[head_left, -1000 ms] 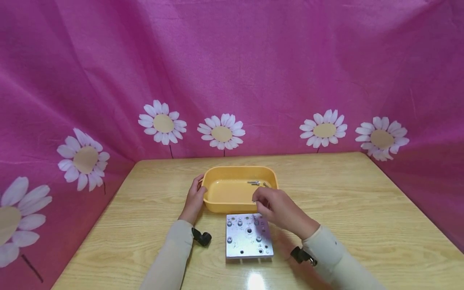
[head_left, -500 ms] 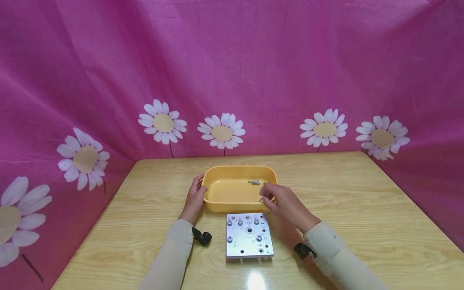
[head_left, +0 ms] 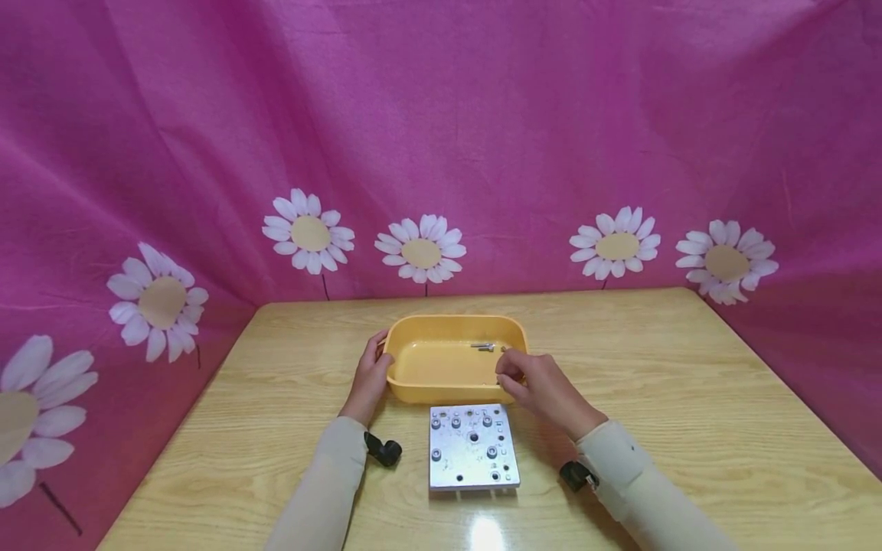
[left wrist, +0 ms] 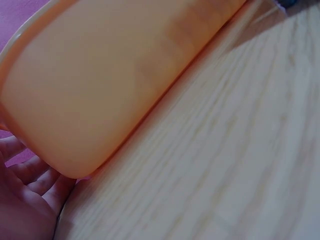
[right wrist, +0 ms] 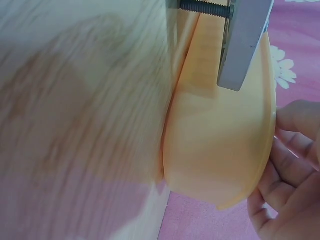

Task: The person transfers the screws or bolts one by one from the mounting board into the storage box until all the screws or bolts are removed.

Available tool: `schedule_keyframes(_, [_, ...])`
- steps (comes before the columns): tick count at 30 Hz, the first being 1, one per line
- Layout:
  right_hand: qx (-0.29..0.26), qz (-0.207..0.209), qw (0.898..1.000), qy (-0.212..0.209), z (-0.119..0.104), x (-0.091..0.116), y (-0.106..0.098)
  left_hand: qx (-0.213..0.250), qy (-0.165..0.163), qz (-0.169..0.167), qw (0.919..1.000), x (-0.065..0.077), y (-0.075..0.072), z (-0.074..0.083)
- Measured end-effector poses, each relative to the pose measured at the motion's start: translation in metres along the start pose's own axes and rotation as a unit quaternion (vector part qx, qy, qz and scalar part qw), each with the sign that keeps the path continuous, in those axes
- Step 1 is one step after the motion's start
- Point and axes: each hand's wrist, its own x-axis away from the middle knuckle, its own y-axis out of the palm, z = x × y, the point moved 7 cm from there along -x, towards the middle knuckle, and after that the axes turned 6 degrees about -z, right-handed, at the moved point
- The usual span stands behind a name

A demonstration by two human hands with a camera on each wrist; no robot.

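My left hand (head_left: 370,380) grips the left end of a yellow plastic tray (head_left: 427,394), thumb over the rim and fingers outside. In the left wrist view its fingers (left wrist: 37,175) lie against the tray's end wall. My right hand (head_left: 544,386) reaches over the tray's near right corner, thumb and forefinger pinching a small screw (head_left: 498,381) that they mostly hide. The right wrist view shows this hand (right wrist: 290,175) at the rim, its fingertips out of sight inside. Loose screws (head_left: 485,347) lie on the tray floor toward the back right.
In front of the tray, a metal plate (head_left: 465,463) with several holes and socket-head bolts stands raised off the wooden table (head_left: 276,428). From its underside a threaded bolt (right wrist: 205,8) sticks out. A pink cloth (head_left: 482,138) with daisies hangs around the table's back and sides.
My right hand has moved slightly right and away from the plate, with its fingers over the tray's near right corner, uncovering the plate's upper right bolt. The left hand and tray stay put.
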Motion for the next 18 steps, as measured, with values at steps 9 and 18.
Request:
schedule_keyframes(9, [0.002,0.006,1.000,-0.009,-0.0020,0.0000,-0.0004,-0.002,0.007,0.004,1.0000,0.0004,-0.0012,-0.0010])
schedule_keyframes(18, [0.007,0.011,1.000,-0.005,-0.0017,0.0001,-0.0009,0.007,0.002,-0.006,1.0000,0.0000,-0.0007,0.0010])
